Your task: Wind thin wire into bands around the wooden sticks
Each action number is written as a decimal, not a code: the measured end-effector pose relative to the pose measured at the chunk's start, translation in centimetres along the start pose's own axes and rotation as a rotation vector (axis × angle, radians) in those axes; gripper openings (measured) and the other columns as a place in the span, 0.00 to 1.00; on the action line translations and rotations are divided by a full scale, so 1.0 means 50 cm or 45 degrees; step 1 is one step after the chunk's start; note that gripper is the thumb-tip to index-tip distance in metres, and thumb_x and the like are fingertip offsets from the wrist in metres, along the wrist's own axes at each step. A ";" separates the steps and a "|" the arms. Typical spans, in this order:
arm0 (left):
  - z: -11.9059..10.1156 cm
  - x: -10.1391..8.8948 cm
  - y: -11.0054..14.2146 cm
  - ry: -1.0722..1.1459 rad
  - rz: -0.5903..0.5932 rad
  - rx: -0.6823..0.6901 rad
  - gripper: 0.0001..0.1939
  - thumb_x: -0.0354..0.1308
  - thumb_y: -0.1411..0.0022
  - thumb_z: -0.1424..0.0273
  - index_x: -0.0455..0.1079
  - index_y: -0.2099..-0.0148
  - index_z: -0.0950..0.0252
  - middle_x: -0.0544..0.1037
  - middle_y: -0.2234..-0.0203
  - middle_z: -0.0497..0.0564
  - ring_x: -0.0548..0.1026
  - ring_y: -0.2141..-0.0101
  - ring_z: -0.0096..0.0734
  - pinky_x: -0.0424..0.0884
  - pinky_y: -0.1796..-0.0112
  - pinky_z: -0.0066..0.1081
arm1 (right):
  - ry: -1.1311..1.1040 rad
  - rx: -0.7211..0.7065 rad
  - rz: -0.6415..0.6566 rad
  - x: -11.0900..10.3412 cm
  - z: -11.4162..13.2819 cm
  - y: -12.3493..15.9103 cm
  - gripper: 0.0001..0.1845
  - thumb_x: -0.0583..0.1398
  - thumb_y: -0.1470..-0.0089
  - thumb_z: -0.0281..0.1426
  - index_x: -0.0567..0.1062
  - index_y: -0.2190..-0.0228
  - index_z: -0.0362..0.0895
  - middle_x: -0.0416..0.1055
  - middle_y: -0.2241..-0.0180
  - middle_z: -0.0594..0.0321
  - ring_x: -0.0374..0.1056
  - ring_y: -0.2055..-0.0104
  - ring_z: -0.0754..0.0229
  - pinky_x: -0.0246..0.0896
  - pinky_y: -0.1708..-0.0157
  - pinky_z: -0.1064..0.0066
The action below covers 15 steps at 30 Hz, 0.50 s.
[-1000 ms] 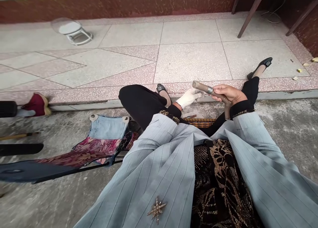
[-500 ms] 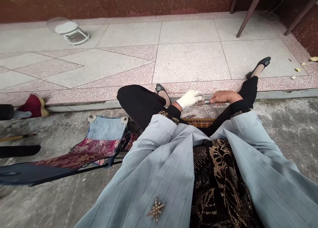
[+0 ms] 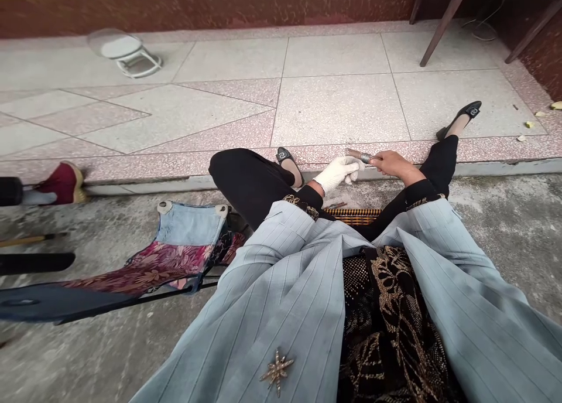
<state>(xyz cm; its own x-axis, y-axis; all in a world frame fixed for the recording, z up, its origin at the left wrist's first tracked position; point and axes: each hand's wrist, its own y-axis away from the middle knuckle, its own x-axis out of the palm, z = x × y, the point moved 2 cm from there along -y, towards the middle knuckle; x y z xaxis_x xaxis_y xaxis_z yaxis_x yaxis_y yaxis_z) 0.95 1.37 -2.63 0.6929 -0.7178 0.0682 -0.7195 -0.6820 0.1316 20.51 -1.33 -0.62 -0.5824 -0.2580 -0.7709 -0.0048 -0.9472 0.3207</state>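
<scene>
My left hand (image 3: pixel 338 173), in a white knitted glove, is closed with the thumb on top. Something pale and whitish shows at its fingertips, too small to make out. My bare right hand (image 3: pixel 394 164) grips a short brown tool with a silvery wrapped band (image 3: pixel 365 157). The tool's brown end points left and slightly up, just above the gloved fingers. Below the hands, between my knees, lies a yellow-and-black woven basket or mat (image 3: pixel 355 216), partly hidden by my clothes. A few thin sticks or tools (image 3: pixel 336 205) rest by its left edge.
To my left stands a folding chair (image 3: pixel 175 256) with patterned fabric. Another person's red shoe (image 3: pixel 61 183) is at the far left. A small white stool (image 3: pixel 132 57) sits on the tiled step. Dark wooden legs (image 3: pixel 445 22) stand at the back right.
My right hand has raised and tilted the tool, so its brown end now sits above the gloved fingers. My left hand has shifted slightly, and the pale thing now shows at its fingertips.
</scene>
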 end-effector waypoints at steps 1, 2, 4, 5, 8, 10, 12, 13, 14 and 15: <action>0.000 0.002 0.000 0.003 -0.002 0.003 0.10 0.56 0.37 0.66 0.72 0.61 0.69 0.70 0.82 0.44 0.64 0.84 0.17 0.61 0.80 0.22 | 0.055 0.005 -0.036 -0.002 0.002 0.002 0.15 0.56 0.40 0.39 0.75 0.67 0.42 0.74 0.71 0.57 0.66 0.72 0.59 0.55 0.69 0.69; 0.001 0.003 -0.001 -0.003 -0.009 -0.002 0.10 0.56 0.37 0.67 0.72 0.60 0.69 0.70 0.82 0.44 0.64 0.84 0.17 0.61 0.80 0.22 | 0.096 0.009 -0.070 -0.003 0.004 0.004 0.15 0.56 0.40 0.40 0.76 0.66 0.42 0.74 0.70 0.56 0.66 0.70 0.58 0.55 0.68 0.68; 0.003 0.003 -0.002 -0.021 -0.040 -0.019 0.10 0.54 0.37 0.67 0.71 0.60 0.69 0.70 0.82 0.44 0.63 0.85 0.18 0.60 0.81 0.22 | 0.133 0.017 -0.130 -0.006 0.007 0.007 0.15 0.56 0.40 0.40 0.77 0.65 0.42 0.75 0.69 0.55 0.67 0.68 0.57 0.54 0.68 0.68; 0.004 0.003 -0.004 -0.031 -0.056 -0.025 0.10 0.54 0.37 0.68 0.71 0.60 0.69 0.69 0.82 0.43 0.63 0.85 0.18 0.59 0.81 0.22 | 0.127 0.017 -0.148 -0.008 0.007 0.007 0.16 0.56 0.40 0.40 0.76 0.65 0.41 0.75 0.68 0.54 0.66 0.68 0.57 0.53 0.68 0.68; 0.004 -0.002 -0.006 -0.150 -0.136 0.022 0.10 0.53 0.38 0.68 0.72 0.60 0.69 0.68 0.83 0.43 0.63 0.83 0.20 0.59 0.80 0.23 | 0.066 0.014 -0.172 -0.009 0.004 0.006 0.16 0.56 0.40 0.41 0.76 0.66 0.41 0.74 0.69 0.55 0.65 0.69 0.58 0.52 0.69 0.68; 0.000 -0.007 -0.007 -0.370 -0.216 0.103 0.12 0.52 0.37 0.67 0.74 0.60 0.69 0.67 0.84 0.43 0.64 0.82 0.21 0.60 0.77 0.24 | 0.017 0.018 -0.171 -0.008 0.001 0.004 0.16 0.56 0.41 0.41 0.75 0.67 0.42 0.73 0.71 0.57 0.64 0.70 0.59 0.52 0.70 0.69; -0.004 -0.010 -0.007 -0.616 -0.305 0.181 0.13 0.51 0.37 0.68 0.76 0.59 0.68 0.71 0.82 0.45 0.67 0.79 0.24 0.61 0.74 0.25 | -0.039 0.013 -0.161 -0.006 -0.002 0.001 0.15 0.56 0.41 0.41 0.74 0.68 0.42 0.72 0.73 0.58 0.64 0.72 0.60 0.52 0.71 0.69; -0.005 -0.010 -0.007 -0.712 -0.335 0.216 0.14 0.51 0.36 0.68 0.77 0.58 0.68 0.74 0.79 0.47 0.70 0.76 0.26 0.63 0.71 0.26 | -0.063 0.006 -0.155 -0.004 -0.003 0.000 0.15 0.56 0.41 0.40 0.74 0.69 0.42 0.71 0.74 0.59 0.63 0.73 0.61 0.52 0.71 0.70; -0.006 -0.010 -0.007 -0.784 -0.358 0.244 0.15 0.51 0.36 0.68 0.77 0.56 0.68 0.78 0.74 0.49 0.74 0.71 0.28 0.66 0.67 0.27 | -0.084 -0.007 -0.151 -0.003 -0.004 -0.001 0.15 0.56 0.41 0.40 0.73 0.70 0.42 0.71 0.75 0.60 0.63 0.73 0.61 0.52 0.72 0.70; -0.007 -0.009 -0.007 -0.842 -0.378 0.268 0.16 0.51 0.36 0.69 0.77 0.54 0.67 0.81 0.68 0.51 0.76 0.66 0.31 0.67 0.63 0.28 | -0.101 -0.021 -0.153 -0.001 -0.004 -0.002 0.15 0.56 0.41 0.40 0.73 0.70 0.42 0.71 0.75 0.61 0.63 0.74 0.62 0.52 0.72 0.70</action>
<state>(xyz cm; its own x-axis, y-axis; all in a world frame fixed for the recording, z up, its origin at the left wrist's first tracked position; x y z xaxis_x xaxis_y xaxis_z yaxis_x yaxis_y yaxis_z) 0.90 1.98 -2.36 0.7336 -0.3891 -0.5572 -0.5470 -0.8246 -0.1442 20.71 -1.27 -0.74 -0.6411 -0.1272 -0.7569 -0.0653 -0.9736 0.2189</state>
